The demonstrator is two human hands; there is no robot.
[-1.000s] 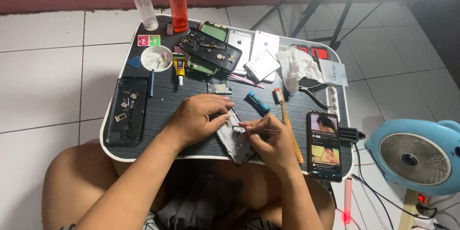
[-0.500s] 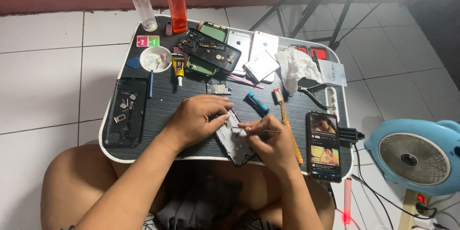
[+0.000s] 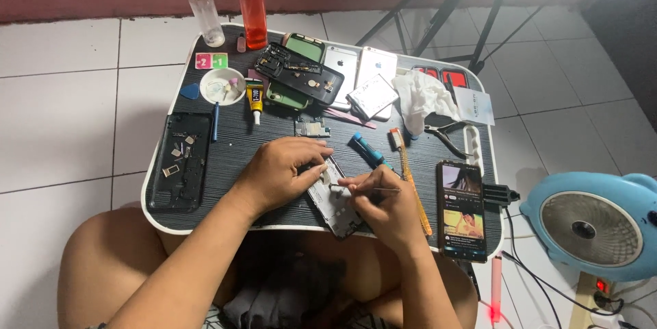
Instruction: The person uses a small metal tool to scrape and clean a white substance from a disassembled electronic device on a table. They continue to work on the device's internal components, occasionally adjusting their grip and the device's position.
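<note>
Phone frame (image 3: pixel 333 200) — thin, light, likely fragile; grip by edges | left hand (image 3: pixel 280 173) pinches its top end | right hand (image 3: pixel 380 202) closed on tweezers (image 3: pixel 369 191), tip at frame

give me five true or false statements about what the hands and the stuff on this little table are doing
1. The left hand rests on the opened phone frame at the table's near edge. True.
2. The right hand holds a thin metal tool over that frame. True.
3. The phone with the lit screen lies to the left of both hands. False: it lies to their right, near the table's right edge.
4. The clear bottle with the green cap lies on its side. False: it stands upright at the far edge beside the red bottle.
5. A blue fan sits on the table. False: it sits on the floor to the right.
</note>
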